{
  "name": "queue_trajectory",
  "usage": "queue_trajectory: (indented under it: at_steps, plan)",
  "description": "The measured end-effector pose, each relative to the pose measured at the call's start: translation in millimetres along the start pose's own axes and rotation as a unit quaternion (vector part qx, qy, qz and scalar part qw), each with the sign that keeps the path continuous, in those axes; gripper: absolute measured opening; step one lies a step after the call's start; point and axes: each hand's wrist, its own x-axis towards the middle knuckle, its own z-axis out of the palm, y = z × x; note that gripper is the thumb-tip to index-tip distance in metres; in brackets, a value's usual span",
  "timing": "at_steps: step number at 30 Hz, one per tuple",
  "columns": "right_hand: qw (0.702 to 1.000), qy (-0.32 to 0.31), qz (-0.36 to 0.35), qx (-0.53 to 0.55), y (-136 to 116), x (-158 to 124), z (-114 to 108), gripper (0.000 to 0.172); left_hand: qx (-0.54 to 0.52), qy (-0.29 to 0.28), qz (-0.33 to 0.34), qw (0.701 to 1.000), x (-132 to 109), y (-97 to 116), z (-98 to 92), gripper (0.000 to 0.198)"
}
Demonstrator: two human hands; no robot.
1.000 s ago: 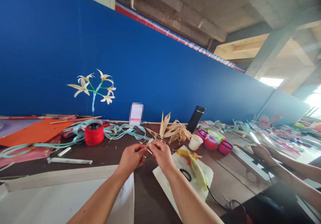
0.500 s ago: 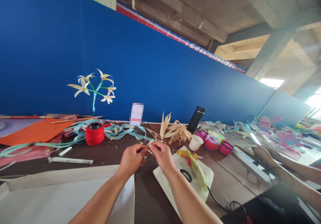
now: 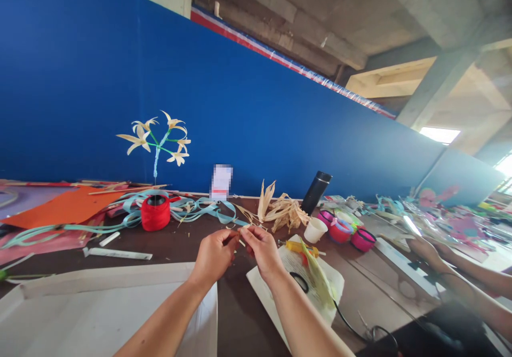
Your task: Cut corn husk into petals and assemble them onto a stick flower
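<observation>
My left hand (image 3: 217,251) and my right hand (image 3: 260,245) meet fingertip to fingertip above the brown table (image 3: 236,314). Both are closed in a pinch; a tiny pale piece shows between them, too small to name. Just beyond lies a bunch of dried corn husks (image 3: 286,211). Under my right forearm is a sheet of printed paper on a white board (image 3: 260,293), bearing a yellow-handled tool (image 3: 298,247), a pale green husk (image 3: 318,271) and a black ring-shaped thing (image 3: 299,282). A husk flower spray (image 3: 157,154) stands upright in a red spool (image 3: 156,215) at the left.
A white tray or box (image 3: 116,314) fills the front left. Light blue ribbon (image 3: 200,207) and orange paper (image 3: 68,207) lie behind it. A white cup (image 3: 315,230), pink pots (image 3: 363,239) and a black bottle (image 3: 317,192) stand right. Another person's arms (image 3: 452,271) reach in at far right.
The whole view has shifted slightly, so things appear a little farther right. My hands stay pinched together, with only small finger movement.
</observation>
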Motion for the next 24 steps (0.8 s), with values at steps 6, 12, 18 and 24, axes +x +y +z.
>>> queue_trajectory:
  at_steps: [6,12,18,24]
  plan:
    - [0.999,0.005,-0.043,-0.026,2.0,2.1,0.6,0.024,0.048,0.008,0.058,0.997,-2.6,-0.3,0.7,0.026]
    - [0.998,0.019,-0.053,-0.035,-1.8,4.2,4.1,0.023,-0.023,0.007,0.02,1.0,0.5,-1.7,0.8,0.022]
    - [0.999,0.003,-0.028,-0.017,-5.4,4.9,3.0,0.033,-0.152,-0.01,-0.053,0.987,6.8,-1.9,-1.3,0.034]
    - [0.999,0.025,-0.018,0.012,-11.0,-1.3,-20.0,0.036,-0.194,-0.031,-0.058,0.979,9.5,-6.4,-1.4,0.035]
